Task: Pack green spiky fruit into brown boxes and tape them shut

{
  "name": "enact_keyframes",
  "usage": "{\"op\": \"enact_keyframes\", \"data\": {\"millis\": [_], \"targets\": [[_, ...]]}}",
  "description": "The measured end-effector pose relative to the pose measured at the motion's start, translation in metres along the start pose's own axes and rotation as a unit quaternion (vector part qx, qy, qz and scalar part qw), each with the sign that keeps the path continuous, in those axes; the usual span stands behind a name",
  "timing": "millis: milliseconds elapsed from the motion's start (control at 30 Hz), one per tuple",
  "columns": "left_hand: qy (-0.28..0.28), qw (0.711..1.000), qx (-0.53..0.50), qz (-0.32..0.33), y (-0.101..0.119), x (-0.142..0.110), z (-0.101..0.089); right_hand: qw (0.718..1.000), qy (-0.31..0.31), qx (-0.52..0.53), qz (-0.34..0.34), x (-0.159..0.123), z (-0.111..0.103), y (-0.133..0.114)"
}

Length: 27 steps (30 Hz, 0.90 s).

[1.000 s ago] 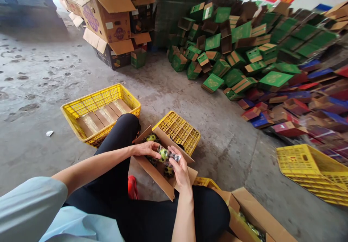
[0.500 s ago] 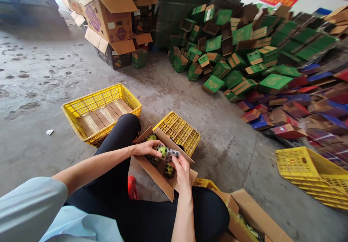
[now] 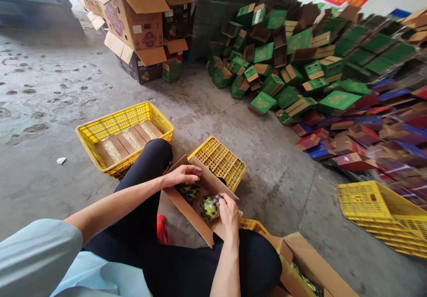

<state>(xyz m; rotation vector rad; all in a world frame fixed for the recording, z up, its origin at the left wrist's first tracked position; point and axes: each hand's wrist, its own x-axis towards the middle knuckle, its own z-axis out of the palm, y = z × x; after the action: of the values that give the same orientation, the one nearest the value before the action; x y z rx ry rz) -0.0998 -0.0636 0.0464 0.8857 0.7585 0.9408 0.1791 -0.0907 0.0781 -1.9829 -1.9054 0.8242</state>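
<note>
A cardboard box (image 3: 189, 211) with raised flaps sits between my legs. My right hand (image 3: 229, 211) is closed on the gathered top of a clear, dark-spotted plastic bag. Inside that bag a round green fruit (image 3: 209, 208) shows, low in the right part of the box; whether it rests on the bottom I cannot tell. Above the left part of the box my left hand (image 3: 183, 175) is open, fingers stretched out, holding nothing. Below it lie more bagged fruits (image 3: 189, 194) in similar spotted wrapping, partly hidden by this hand.
A yellow crate (image 3: 83, 139) with taped cartons stands front left. Just beyond the box lies a slatted yellow crate (image 3: 218, 159). Another open carton (image 3: 320, 261) is by my right knee. A yellow crate (image 3: 363, 208) stands right, below a heap of green boxes (image 3: 263, 102).
The bagged fruit, held between both hands before, has moved down into the box with my right hand. My left hand has let go and drawn slightly up and away.
</note>
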Motion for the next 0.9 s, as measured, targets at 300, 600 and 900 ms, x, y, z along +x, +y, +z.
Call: {"op": "enact_keyframes", "data": {"millis": [300, 600, 900], "targets": [[0.088, 0.989, 0.080, 0.092, -0.004, 0.007, -0.008, 0.966, -0.144, -0.215, 0.011, -0.004, 0.042, -0.026], [0.084, 0.949, 0.232, 0.197, -0.004, 0.003, -0.010, 0.949, -0.209, -0.229, -0.050, -0.002, 0.058, -0.035], [0.029, 0.978, 0.169, 0.115, -0.009, 0.001, -0.006, 0.950, -0.145, -0.278, -0.017, 0.012, 0.050, -0.029]]}}
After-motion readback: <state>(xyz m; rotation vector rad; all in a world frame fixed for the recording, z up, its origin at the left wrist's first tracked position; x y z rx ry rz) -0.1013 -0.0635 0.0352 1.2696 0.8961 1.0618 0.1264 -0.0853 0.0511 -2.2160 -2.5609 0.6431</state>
